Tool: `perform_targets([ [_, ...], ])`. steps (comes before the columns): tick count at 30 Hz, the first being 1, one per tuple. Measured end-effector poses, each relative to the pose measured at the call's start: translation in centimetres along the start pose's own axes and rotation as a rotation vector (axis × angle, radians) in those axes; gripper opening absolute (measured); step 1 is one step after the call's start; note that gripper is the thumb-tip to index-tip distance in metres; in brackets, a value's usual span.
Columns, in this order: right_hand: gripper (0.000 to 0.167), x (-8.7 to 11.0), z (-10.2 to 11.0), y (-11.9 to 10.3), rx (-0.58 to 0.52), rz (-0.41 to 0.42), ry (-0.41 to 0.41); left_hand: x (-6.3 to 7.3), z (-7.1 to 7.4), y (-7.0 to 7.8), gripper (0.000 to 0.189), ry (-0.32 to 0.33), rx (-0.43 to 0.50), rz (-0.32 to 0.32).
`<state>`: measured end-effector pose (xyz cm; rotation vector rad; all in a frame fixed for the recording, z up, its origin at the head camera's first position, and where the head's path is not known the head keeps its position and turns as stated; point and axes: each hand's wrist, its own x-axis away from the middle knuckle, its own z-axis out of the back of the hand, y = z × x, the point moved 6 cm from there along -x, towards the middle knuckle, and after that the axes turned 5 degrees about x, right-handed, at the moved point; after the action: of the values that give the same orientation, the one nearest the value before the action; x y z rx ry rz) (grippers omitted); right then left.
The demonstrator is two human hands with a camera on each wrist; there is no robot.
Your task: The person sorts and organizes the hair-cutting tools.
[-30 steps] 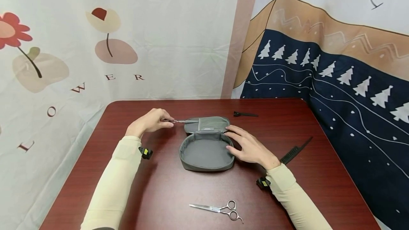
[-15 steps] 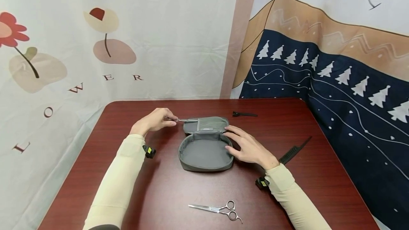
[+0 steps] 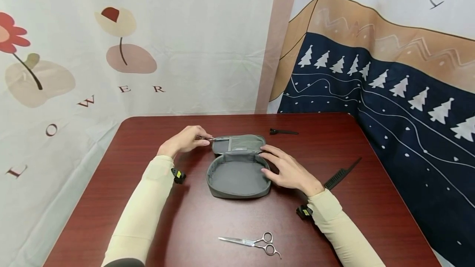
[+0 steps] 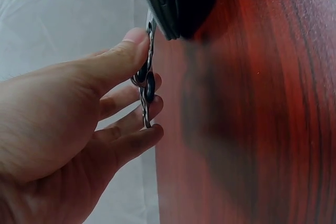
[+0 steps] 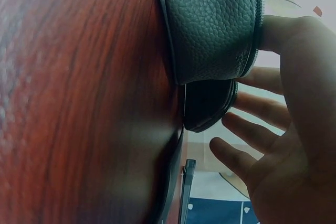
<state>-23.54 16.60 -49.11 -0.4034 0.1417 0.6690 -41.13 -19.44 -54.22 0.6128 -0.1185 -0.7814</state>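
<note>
My left hand (image 3: 185,139) pinches the handles of silver scissors (image 4: 151,53) between thumb and fingers. Beyond the hand, the scissors' blades (image 3: 221,139) run across the lid's left part and pass under the edge of its mesh pocket (image 3: 246,142); their tips are hidden. The grey zip case (image 3: 237,195) lies unzipped, lid folded back, with its bare inside showing. My right hand (image 3: 289,171) rests at the case's right side, fingers spread. From the right wrist view, the thumb lies over the zipped rim (image 5: 258,30) and the other fingertips are by the lid (image 5: 212,106).
A second pair of scissors (image 3: 249,242) lies on the red-brown table (image 3: 193,226) in front of the case. A black hair clip (image 3: 283,132) is at the back, and a black comb (image 3: 337,178) lies partly behind my right wrist. Printed curtains (image 3: 208,44) hang behind.
My left hand has moved right toward the lid, and less of the scissors' blades shows outside the pocket. The right hand stays at the case's side.
</note>
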Motion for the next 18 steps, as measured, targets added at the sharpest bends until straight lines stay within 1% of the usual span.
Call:
perform_targets([
  [1, 0.050, 0.0, 0.0, 0.0, 0.000, -0.001, -0.002, -0.2, -0.6, -1.4, 0.038, 0.003, -0.004, -0.002],
  [3, 0.050, 0.0, 0.0, 0.0, 0.000, -0.002, -0.005, -0.6, -1.4, -3.2, 0.038, 0.004, -0.012, 0.009],
  [5, 0.050, 0.0, 0.0, 0.0, -0.001, -0.003, -0.007, -0.9, -1.8, -3.9, 0.038, -0.007, -0.005, 0.012],
  [6, 0.050, 0.0, 0.0, -0.1, -0.001, -0.003, -0.007, -1.0, -1.9, -4.0, 0.038, -0.014, 0.005, 0.025],
  [7, 0.050, 0.0, 0.0, -0.1, -0.001, -0.002, -0.007, -0.7, -1.5, -2.5, 0.037, -0.021, -0.005, 0.035],
  [11, 0.050, 0.1, 0.1, -0.1, -0.003, -0.002, -0.001, -0.9, -1.4, -1.3, 0.035, -0.039, 0.005, 0.087],
  [13, 0.050, 0.0, 0.1, -0.1, -0.005, -0.004, -0.001, -0.9, -1.1, -0.2, 0.035, -0.037, 0.002, 0.097],
  [14, 0.050, 0.0, 0.1, -0.1, -0.004, -0.006, -0.002, -1.0, -1.2, -0.1, 0.035, -0.040, 0.004, 0.098],
  [16, 0.050, 0.0, 0.0, 0.0, -0.004, -0.009, -0.006, -0.9, -0.5, 2.1, 0.037, -0.048, 0.012, 0.081],
  [17, 0.050, 0.0, 0.0, 0.0, -0.005, -0.011, -0.008, -0.9, -0.4, 2.8, 0.038, -0.046, 0.011, 0.062],
  [18, 0.050, 0.0, -0.1, 0.0, -0.004, -0.011, -0.010, -0.8, -0.1, 3.9, 0.038, -0.047, 0.016, 0.050],
])
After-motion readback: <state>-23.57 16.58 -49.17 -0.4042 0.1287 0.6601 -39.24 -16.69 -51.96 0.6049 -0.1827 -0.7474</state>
